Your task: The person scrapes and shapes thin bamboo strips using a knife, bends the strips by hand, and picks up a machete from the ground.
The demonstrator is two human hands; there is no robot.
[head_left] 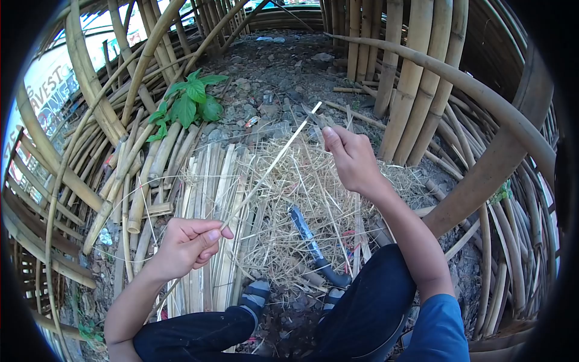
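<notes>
My left hand pinches a thin, pale bamboo strip between thumb and fingers. The strip slants up and away to the right. Near its far end, my right hand is closed around a small knife, whose blade meets or crosses the strip; the handle is hidden in the fist. Below, between my hands, a machete with a dark curved handle lies on a heap of bamboo shavings. Split bamboo slats lie side by side under and beyond my left hand.
Tall bamboo poles stand at the right, and a bent pole arches across there. More poles are piled at the left beside a green leafy plant. Stony ground stretches behind. My feet are close to the machete.
</notes>
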